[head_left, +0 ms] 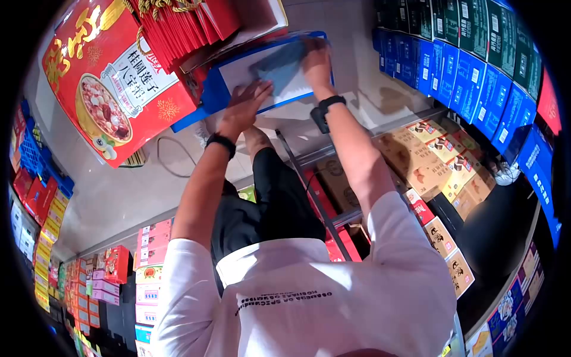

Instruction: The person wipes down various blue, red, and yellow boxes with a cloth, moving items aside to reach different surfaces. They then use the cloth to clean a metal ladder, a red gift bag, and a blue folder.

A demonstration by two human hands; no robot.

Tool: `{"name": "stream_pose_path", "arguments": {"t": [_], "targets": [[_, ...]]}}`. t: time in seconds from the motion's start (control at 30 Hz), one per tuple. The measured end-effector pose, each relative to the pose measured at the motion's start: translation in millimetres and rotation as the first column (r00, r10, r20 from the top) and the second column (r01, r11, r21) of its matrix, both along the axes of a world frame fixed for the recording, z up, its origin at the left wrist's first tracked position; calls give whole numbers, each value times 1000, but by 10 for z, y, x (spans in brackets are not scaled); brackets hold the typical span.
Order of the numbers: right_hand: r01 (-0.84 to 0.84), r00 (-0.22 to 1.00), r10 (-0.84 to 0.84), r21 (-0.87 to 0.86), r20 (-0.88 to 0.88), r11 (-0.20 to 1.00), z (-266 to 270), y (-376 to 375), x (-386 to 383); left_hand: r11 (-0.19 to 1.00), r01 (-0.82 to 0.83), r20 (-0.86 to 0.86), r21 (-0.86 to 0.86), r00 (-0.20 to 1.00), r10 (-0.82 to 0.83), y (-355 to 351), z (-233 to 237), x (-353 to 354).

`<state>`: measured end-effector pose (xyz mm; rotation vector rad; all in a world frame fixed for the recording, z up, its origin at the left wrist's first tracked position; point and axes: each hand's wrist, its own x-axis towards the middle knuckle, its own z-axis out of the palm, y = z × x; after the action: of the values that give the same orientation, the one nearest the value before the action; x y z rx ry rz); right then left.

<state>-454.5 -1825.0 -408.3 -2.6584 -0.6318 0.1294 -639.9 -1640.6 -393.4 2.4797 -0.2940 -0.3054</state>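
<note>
A white panel with a blue rim [291, 94] lies tilted beneath both hands, beside the large red box. A blue-grey cloth [281, 66], blurred by motion, is spread on its white surface. My left hand [245, 107] rests at the panel's near left part, fingers stretched out, fingertips at the cloth's lower left edge. At the panel's right end, my right hand [316, 64] is on the cloth with its fingers bent and partly smeared. Its exact hold on the cloth is hard to make out.
A large red food box [119, 83] stands at the left, with red bags with gold cords [178, 33] beside it. Blue boxes [458, 77] line the right. Tan boxes [416, 157] lie at the lower right. A metal rail [315, 196] runs beside my legs.
</note>
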Motion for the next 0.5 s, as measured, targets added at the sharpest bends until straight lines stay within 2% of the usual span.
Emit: {"name": "stream_pose_path", "arguments": {"t": [0.03, 0.1, 0.17, 0.23, 0.27, 0.3, 0.33, 0.37, 0.43, 0.47, 0.5], "targets": [[-41, 999, 43, -85, 25, 996, 1, 187, -82, 1000, 1, 6, -5, 1000, -1, 40, 56, -73], [-145, 969, 188, -244, 161, 959, -320, 502, -365, 984, -134, -111, 118, 983, 147, 92, 143, -219], [-206, 977, 191, -206, -91, 957, -212, 903, -714, 981, -161, -157, 111, 972, 177, 200, 123, -431], [-255, 942, 269, 93, -203, 963, -157, 1209, -968, 975, -194, -200, 110, 956, 213, 227, 94, -599], [-250, 943, 264, 92, -203, 964, -128, 1289, -1034, 975, -72, -215, 209, 970, 117, 223, 89, -693], [-427, 901, 427, 9, -78, 904, -110, 1349, -1096, 951, 56, -240, 304, 971, 20, 226, 121, -734], [-581, 810, 585, -91, 34, 809, -99, 1397, -1126, 949, 58, -242, 309, 970, 19, 239, 125, -737], [-580, 811, 584, -84, 39, 810, -105, 1406, -1076, 956, 67, -246, 284, 969, 5, 258, 104, -709], [-619, 781, 622, 183, 51, 763, -178, 1290, -897, 961, 85, -257, 263, 966, -16, 290, 129, -609], [-615, 785, 617, 187, 51, 766, -214, 1200, -826, 966, 58, -202, 251, 979, -6, 301, 145, -516], [-517, 856, 515, 76, 49, 852, -224, 1095, -727, 971, 27, -144, 236, 990, 7, 290, 148, -425]]}}
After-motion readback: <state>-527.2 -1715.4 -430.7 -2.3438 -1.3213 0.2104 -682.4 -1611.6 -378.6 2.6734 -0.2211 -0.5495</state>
